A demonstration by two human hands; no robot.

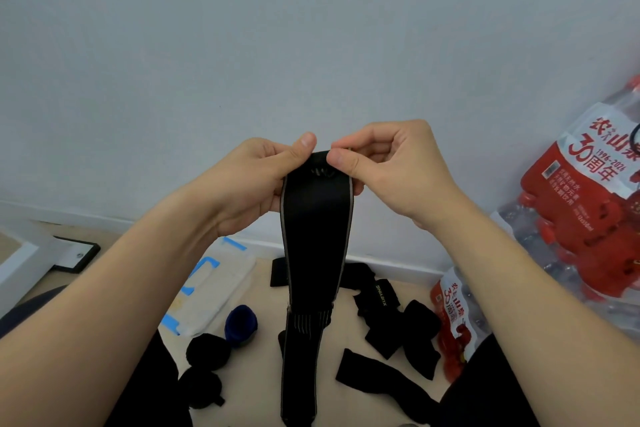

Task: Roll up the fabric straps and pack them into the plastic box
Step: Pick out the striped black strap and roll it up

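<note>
A long black strap (317, 218) with pale grey edging hangs upright in mid-air in front of the person, its top end held up and its lower length dropping straight down towards the floor (256, 374), with a band of light stitching across it partway down. The left hand (256, 180) grips the top end from the left, thumb laid over the front of the fabric and fingers curled behind. The right hand (391, 166) pinches the same top edge from the right between thumb and forefinger, its other fingers curled in. Below on the floor, left of the hanging strap, sit a blue roll (240, 324) and two black rolls (207, 350), close together. Right of the strap lies a loose heap of black straps (412, 326), one bearing light lettering (382, 295), and a flat black strap (374, 374) nearer the person. The plastic box (211, 288), pale and translucent with blue clips, lies further left, near the blue roll; nothing can be made out inside it. Wrapped packs of red-labelled bottles (585, 204) stand against the white wall (311, 28) on the right.
</note>
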